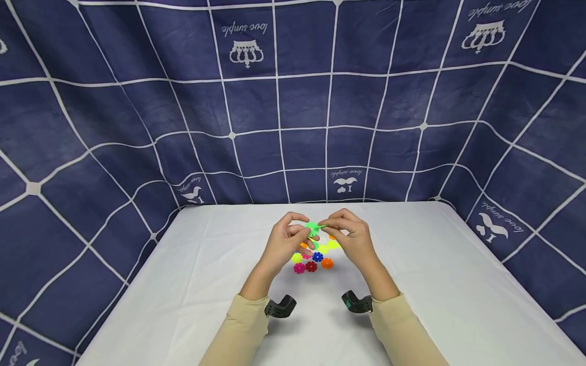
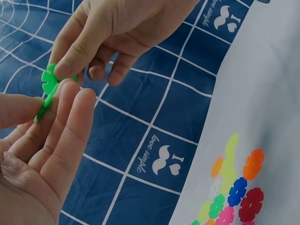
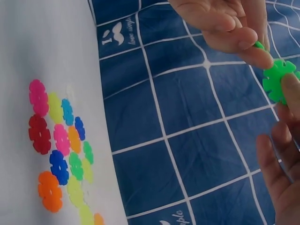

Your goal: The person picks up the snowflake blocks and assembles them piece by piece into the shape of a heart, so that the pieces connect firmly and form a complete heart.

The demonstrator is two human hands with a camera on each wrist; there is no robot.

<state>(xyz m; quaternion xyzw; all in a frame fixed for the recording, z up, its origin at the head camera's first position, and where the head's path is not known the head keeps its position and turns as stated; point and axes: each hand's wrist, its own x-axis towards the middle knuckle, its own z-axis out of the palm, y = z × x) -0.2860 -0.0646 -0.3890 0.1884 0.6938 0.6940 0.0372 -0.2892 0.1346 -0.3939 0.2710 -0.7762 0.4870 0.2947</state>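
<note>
Two green notched plastic discs meet at an angle between my hands, above the table. My left hand pinches one green snowflake disc between thumb and fingers, its face toward the head camera. With thumb and fingertips, my right hand pinches the other green disc, which looks edge-on in the head view. The discs touch at their rims; whether their notches are locked cannot be made out. Fingers hide part of both.
Below the hands, several coloured snowflake discs lie loosely grouped on the white tabletop, among them a dark red disc, an orange disc and a blue disc. A navy checked curtain surrounds the table's back and sides.
</note>
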